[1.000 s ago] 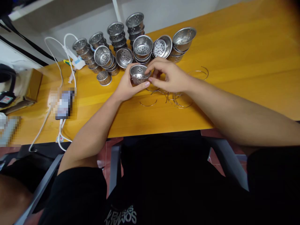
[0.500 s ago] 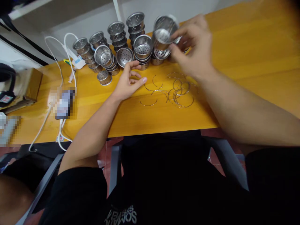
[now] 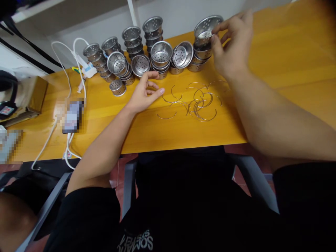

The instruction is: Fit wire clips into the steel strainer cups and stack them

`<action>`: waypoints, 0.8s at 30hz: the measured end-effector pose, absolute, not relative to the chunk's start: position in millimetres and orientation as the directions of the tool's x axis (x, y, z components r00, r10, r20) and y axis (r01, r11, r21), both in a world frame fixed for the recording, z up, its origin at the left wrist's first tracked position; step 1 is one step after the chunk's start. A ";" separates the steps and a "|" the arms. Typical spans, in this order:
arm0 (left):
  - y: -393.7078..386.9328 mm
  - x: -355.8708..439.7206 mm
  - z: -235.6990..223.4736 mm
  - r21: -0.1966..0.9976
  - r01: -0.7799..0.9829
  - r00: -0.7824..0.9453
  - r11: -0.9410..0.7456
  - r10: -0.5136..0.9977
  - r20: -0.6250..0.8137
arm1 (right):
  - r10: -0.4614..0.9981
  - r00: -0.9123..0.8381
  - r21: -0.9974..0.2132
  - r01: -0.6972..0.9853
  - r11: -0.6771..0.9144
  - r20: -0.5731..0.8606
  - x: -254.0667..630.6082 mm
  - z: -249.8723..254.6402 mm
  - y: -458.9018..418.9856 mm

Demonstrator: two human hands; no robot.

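My right hand (image 3: 232, 43) pinches the rim of a perforated metal cup (image 3: 206, 34), which sits at the top of the rightmost stack of similar cups (image 3: 196, 64). Whether it still bears any of the cup's weight I cannot tell. On the table rests my left hand (image 3: 147, 91), empty, fingers loosely curled and apart. Just beyond its fingertips stand a stack of cups (image 3: 161, 54) and a tilted cup (image 3: 141, 65). Thin curved wire pieces (image 3: 201, 105) lie loose between my hands, some overlapping in a tangle.
More stacked cups (image 3: 131, 36) line the wall side of the table (image 3: 283, 70). One small cup (image 3: 117, 87) stands in front. A phone (image 3: 72, 117) with white cables (image 3: 51, 134) lies at left, near a cardboard box (image 3: 34, 94). Another person's leg shows at lower left.
My right hand has carried the cup rightward, onto the rightmost stack. This uncovers the tilted cup that was behind it. My left hand has stayed where it was.
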State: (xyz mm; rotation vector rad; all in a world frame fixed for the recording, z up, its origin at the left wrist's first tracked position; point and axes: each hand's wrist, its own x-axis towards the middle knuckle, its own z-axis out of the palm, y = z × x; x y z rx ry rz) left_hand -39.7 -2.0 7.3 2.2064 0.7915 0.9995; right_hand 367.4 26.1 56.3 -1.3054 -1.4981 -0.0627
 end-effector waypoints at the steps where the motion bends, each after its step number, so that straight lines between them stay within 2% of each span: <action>1: -1.2 -39.7 6.9 0.710 0.257 0.548 -0.655 0.704 0.452 | 0.653 0.203 -0.560 0.726 0.400 0.730 366.4 54.6 28.9; 6: 2.0 -40.6 5.0 0.721 0.240 0.561 -0.649 0.699 0.443 | 0.587 0.213 -0.530 0.723 0.443 0.781 365.2 48.7 37.5; 16: -5.8 -39.4 10.1 0.687 0.296 0.549 -0.663 0.707 0.445 | 0.583 0.229 -0.547 0.703 0.455 0.780 372.4 42.1 43.0; 24: -4.2 -39.9 8.9 0.670 0.307 0.561 -0.676 0.697 0.446 | 0.575 0.171 -0.514 0.690 0.510 0.800 379.4 40.4 40.3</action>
